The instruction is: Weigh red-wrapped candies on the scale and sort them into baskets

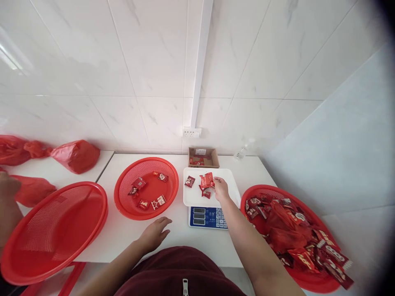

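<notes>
Over the white tray of a weighing scale (pixel 192 199), my right hand (pixel 221 188) pinches a red snack packet (pixel 207 180) by its edge. Beneath that packet lie one or two more small red packets (pixel 206 193). A dark red packet (pixel 190 181) rests apart on the tray's left side. My left hand (pixel 156 233) hovers at the table's front with fingers apart and nothing in it. Nearest to it is a red mesh basket (pixel 176 187) with several small packets inside, some red and some with white print. The scale's blue keypad panel (pixel 205 216) is partly covered by my right forearm.
A fuller red basket (pixel 251 193) of packets stands at the right. On the left sits another red basket (pixel 55 230), beside a co-worker's arm (pixel 8 197). Tied red bags (pixel 77 156), a cardboard box (pixel 203 157) and a clear plastic bottle (pixel 240 153) are near the wall.
</notes>
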Demonstrator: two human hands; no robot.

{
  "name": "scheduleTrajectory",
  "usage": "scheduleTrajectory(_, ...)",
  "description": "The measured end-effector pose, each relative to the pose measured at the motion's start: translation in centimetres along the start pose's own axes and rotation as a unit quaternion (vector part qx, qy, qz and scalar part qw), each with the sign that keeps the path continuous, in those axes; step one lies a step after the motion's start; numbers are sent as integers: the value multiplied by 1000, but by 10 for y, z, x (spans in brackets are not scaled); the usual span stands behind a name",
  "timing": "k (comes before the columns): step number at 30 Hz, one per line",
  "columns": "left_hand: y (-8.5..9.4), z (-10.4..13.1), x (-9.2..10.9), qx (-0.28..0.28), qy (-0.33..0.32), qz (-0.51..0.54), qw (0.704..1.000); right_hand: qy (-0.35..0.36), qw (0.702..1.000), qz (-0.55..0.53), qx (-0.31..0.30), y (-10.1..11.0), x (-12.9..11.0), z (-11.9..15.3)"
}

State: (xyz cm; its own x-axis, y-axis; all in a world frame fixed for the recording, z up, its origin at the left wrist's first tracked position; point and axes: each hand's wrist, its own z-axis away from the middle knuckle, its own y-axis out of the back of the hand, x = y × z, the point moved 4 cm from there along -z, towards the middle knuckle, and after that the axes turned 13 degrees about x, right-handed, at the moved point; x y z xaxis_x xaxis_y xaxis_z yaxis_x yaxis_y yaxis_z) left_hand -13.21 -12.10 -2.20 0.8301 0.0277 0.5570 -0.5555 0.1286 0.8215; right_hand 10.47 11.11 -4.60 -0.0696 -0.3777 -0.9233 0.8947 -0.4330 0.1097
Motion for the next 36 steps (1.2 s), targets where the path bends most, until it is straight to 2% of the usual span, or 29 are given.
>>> scheduleTrajectory(5, 0, 5, -7, -16, 16, -4, 1000, 67, 996, 66, 8, 8, -9, -2)
scheduleTrajectory(8, -2, 5, -8, -20, 15, -5, 1000, 137, 985, 107, 14, 11, -18, 8)
scheduleTrajectory(9, -2, 5, -9, -21, 14, -5, 1000, 181, 975, 131, 2, 9, -21, 14)
scheduleTrajectory(10, -2, 5, -8, -23, 12, -5, 1000, 241, 956, 167, -23, 4, -23, 23)
scheduleTrajectory(11, -2, 4, -8, -24, 12, -6, 1000, 311, 924, 213, -62, -4, -25, 34)
scheduleTrajectory(13, -2, 4, -7, -27, 13, -6, 1000, 450, 819, 324, -152, -25, -20, 60)
scheduleTrajectory(14, -2, 4, -7, -27, 11, -4, 1000, 495, 762, 375, -185, -36, -15, 71)
scheduleTrajectory(15, -1, 3, -6, -26, 9, -2, 1000, 517, 719, 417, -205, -45, -8, 79)
scheduleTrajectory(16, 0, 3, -6, -23, 5, 0, 1000, 524, 689, 453, -212, -54, -3, 84)
scheduleTrajectory(18, 1, 3, -6, -20, -2, 3, 1000, 517, 659, 505, -210, -68, 6, 88)
scheduleTrajectory(20, 2, 3, -8, -18, -2, 0, 1000, 511, 645, 529, -206, -76, 10, 88)
scheduleTrajectory(23, 3, 4, -11, -23, 5, 0, 1000, 542, 624, 518, -220, -76, 13, 93)
scheduleTrajectory(25, 1, 6, -12, -34, 10, 0, 999, 564, 631, 480, -232, -67, 12, 101)
scheduleTrajectory(26, 0, 6, -12, -40, 10, -1, 999, 566, 649, 451, -235, -59, 11, 105)
scheduleTrajectory(27, -1, 7, -12, -46, 11, -2, 999, 562, 676, 416, -233, -49, 9, 108)
scheduleTrajectory(29, -3, 6, -12, -49, 8, -3, 999, 531, 751, 334, -205, -22, 1, 110)
scheduleTrajectory(31, -6, 4, -12, -46, 3, -2, 999, 471, 833, 259, -132, 18, -7, 101)
scheduleTrajectory(33, -10, 1, -12, -46, -2, -3, 999, 387, 897, 213, -16, 69, -11, 80)
scheduleTrajectory(35, -14, -2, -11, -55, -6, -8, 998, 297, 930, 191, 98, 126, -8, 53)
scheduleTrajectory(36, -17, -3, -10, -61, -9, -10, 998, 242, 945, 179, 126, 153, -3, 39)
